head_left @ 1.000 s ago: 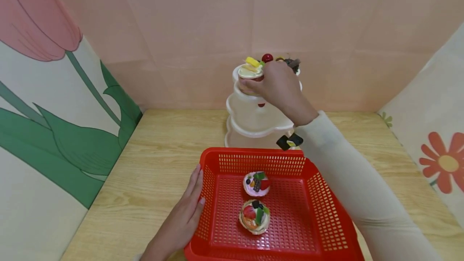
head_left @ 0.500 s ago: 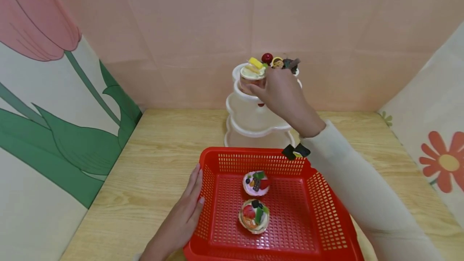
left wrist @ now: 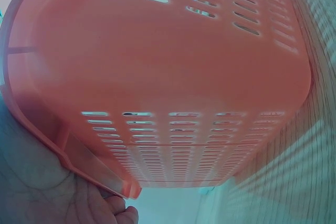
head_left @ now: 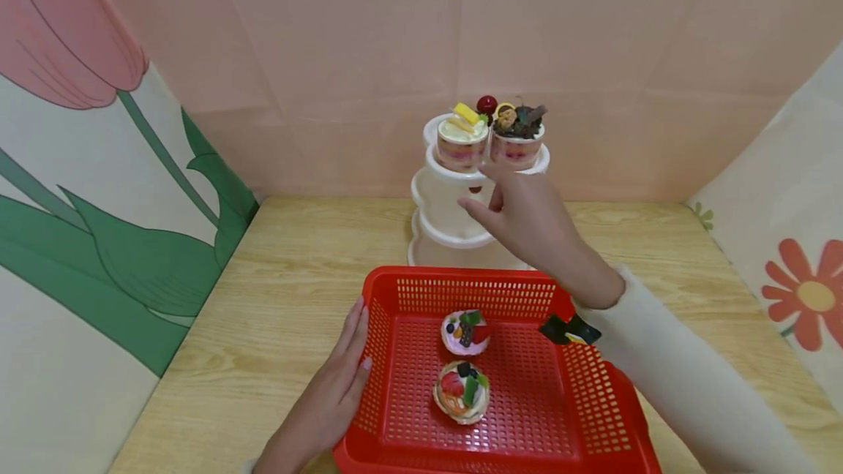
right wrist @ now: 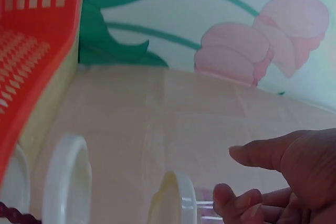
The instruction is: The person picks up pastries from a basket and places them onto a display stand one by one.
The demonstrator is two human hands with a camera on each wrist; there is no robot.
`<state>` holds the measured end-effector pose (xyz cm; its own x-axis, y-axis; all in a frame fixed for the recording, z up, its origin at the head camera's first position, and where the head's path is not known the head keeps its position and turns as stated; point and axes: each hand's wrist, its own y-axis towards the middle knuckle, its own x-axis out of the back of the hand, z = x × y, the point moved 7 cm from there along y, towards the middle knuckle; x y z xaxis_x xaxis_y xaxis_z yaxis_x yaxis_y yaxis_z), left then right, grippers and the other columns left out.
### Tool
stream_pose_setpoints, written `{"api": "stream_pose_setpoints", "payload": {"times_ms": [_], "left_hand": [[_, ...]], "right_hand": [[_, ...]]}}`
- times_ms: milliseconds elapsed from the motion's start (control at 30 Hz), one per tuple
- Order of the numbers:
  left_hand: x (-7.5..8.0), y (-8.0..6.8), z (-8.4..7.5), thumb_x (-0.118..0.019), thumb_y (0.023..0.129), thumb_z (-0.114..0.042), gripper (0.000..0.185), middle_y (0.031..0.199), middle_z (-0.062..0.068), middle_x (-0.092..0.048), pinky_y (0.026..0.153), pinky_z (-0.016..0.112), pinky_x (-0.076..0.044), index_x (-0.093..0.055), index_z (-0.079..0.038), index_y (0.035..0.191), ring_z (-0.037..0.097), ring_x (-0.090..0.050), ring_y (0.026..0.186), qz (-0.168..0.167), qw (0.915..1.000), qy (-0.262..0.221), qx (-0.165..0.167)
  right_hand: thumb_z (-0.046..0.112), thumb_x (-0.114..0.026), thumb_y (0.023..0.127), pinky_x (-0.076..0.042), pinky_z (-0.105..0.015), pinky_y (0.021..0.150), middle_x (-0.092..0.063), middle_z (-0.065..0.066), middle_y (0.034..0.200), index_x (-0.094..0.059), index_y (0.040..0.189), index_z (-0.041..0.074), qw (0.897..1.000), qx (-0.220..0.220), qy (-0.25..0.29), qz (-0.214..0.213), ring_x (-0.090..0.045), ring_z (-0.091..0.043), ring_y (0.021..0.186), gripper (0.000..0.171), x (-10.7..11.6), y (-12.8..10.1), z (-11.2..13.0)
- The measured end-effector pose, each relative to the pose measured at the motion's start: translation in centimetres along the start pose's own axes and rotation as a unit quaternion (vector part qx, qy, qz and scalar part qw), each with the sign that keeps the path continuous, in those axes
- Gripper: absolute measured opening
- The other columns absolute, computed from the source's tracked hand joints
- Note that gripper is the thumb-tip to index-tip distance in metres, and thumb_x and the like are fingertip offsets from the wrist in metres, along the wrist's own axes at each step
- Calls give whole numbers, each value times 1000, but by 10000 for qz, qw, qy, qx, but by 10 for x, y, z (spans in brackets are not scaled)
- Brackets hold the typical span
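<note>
On the top tier of a white tiered stand [head_left: 454, 222] are two clear dessert cups. One cup [head_left: 462, 145] has pale cream and a yellow piece on top; the other cup [head_left: 516, 145] carries dark crumbs and a brown stick. My right hand [head_left: 527, 214] hovers just in front of that tier, thumb apart from the fingers and holding nothing. In the right wrist view its fingertips [right wrist: 239, 203] are close to a cup, and touch cannot be told. My left hand [head_left: 329, 379] rests along the left rim of a red basket [head_left: 461, 276], fingers extended.
Inside the basket are two fruit-topped tarts, a pink-cream tart [head_left: 465, 333] and a pale-cream tart [head_left: 462, 393]. A red cherry [head_left: 486, 104] shows behind the cups. Peach cloth [head_left: 342, 72] covers the wall behind the wooden table [head_left: 303, 240].
My right hand has let go of the cream-topped cup and drawn back toward me, down and to the right. Both cups now show fully. My left hand and the basket stay put.
</note>
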<state>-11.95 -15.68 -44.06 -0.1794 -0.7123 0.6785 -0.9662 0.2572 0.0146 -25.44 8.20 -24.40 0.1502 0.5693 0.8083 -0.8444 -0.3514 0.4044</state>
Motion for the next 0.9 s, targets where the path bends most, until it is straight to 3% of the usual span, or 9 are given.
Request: {"api": "stream_pose_setpoints", "payload": {"times_ms": [167, 500, 700, 900], "left_hand": [[1, -1, 0, -43, 110, -17, 68, 169, -18, 7, 114, 49, -32, -4, -28, 164, 8, -8, 153, 7, 10000, -35, 12], [4, -3, 0, -43, 110, -17, 68, 169, -18, 7, 114, 48, -32, -3, -28, 164, 8, -8, 153, -37, 10000, 0, 44], [4, -3, -3, -43, 110, -16, 68, 169, -16, 7, 116, 48, -30, -4, -25, 164, 8, -7, 153, -75, 9998, 150, -111], [5, -4, -2, -44, 109, -16, 70, 169, -17, 8, 115, 47, -31, -2, -28, 164, 9, -8, 154, -48, 9999, 121, -31]], "right_hand": [[25, -75, 94, -43, -30, 48, -60, 1, 63, -68, 128, 1, 9967, 74, 448, 667, -51, -13, 54, 42, -13, -25, 3], [20, -80, 89, -46, -29, 57, -62, 6, 72, -74, 114, 4, 9925, 443, 343, 1087, -50, -10, 60, 30, -38, -54, 0], [25, -82, 88, -48, -26, 57, -63, 11, 74, -76, 113, 7, 9882, 449, 73, 1464, -52, -8, 62, 31, -51, -69, -7], [33, -83, 86, -50, -22, 59, -64, 15, 78, -77, 110, 12, 9790, 544, 142, 1961, -56, -5, 68, 33, -61, -85, -9]]}}
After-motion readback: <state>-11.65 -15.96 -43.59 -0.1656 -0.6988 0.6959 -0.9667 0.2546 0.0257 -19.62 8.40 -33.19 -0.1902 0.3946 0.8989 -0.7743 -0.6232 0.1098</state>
